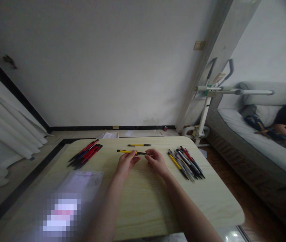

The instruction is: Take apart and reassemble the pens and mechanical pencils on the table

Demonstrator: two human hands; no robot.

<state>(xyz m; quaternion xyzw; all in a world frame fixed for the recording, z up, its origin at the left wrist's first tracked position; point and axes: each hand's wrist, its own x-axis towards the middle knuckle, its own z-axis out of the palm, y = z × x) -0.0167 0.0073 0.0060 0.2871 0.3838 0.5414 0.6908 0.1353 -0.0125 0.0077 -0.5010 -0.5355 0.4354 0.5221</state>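
Across the pale table, a red-and-black pen bundle is lying left, a mixed bundle right. Between them, my left hand is pinching a yellow-and-black pen, my right hand pinching its dark tip; another yellow pen is lying beyond.

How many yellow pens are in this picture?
3. One yellow pen in the left hand, its tip at the right hand; another beyond them on the table; the third leftmost in the right pen pile. More may be hidden there or in the left pile.
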